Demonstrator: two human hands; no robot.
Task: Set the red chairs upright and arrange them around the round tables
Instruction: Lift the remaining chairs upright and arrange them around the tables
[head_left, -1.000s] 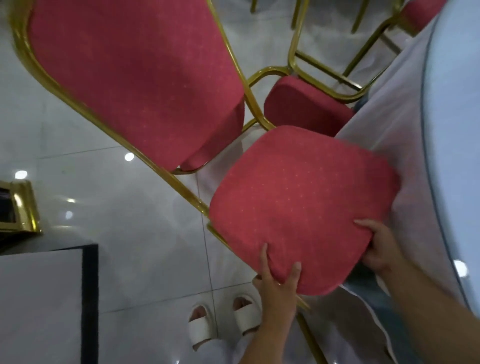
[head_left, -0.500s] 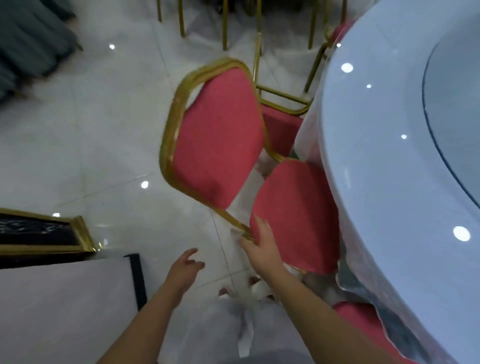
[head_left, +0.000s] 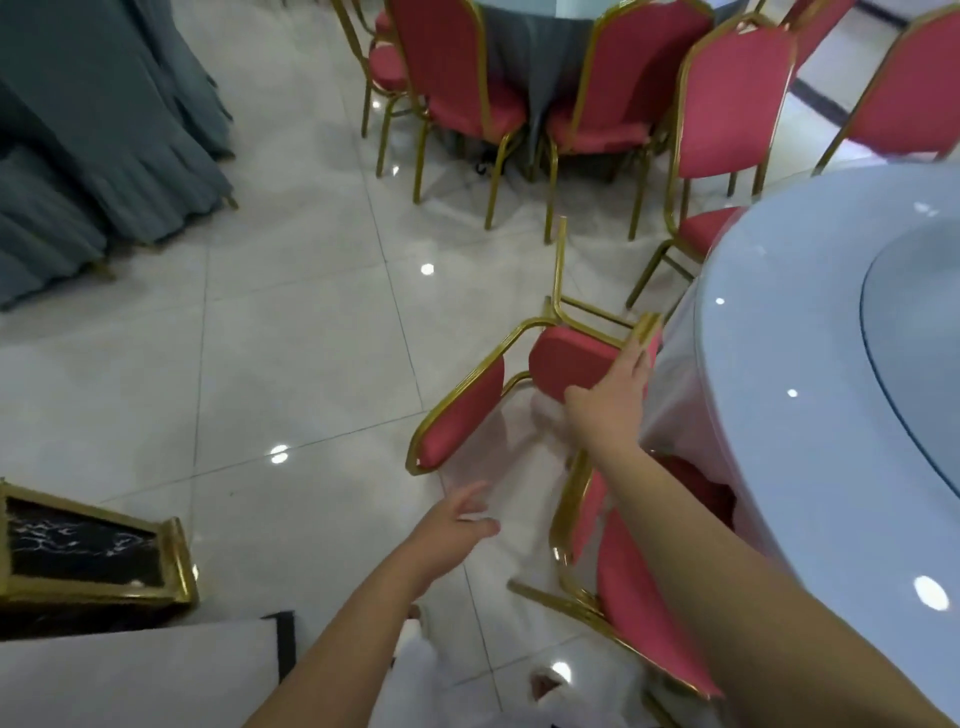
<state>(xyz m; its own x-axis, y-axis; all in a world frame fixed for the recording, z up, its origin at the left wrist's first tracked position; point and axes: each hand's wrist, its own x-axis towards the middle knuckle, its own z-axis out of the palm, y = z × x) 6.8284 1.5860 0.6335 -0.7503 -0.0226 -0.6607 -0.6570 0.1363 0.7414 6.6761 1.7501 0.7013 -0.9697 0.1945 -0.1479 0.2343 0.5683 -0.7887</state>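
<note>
A tipped red chair (head_left: 569, 358) lies on the floor just left of the round tabletop (head_left: 810, 441), legs up and backrest down. The right hand (head_left: 610, 410) rests on its seat edge, grip spread, fingers nearly straight. The left hand (head_left: 449, 525) hovers farther left, grip spread and empty. A second red chair (head_left: 639, 613) sits against the tabletop's near edge.

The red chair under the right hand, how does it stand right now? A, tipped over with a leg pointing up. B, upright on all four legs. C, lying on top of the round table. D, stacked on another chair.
A: the red chair that the right hand touches lies tipped beside the round table, its backrest low near the floor and a gold leg sticking up.
</note>
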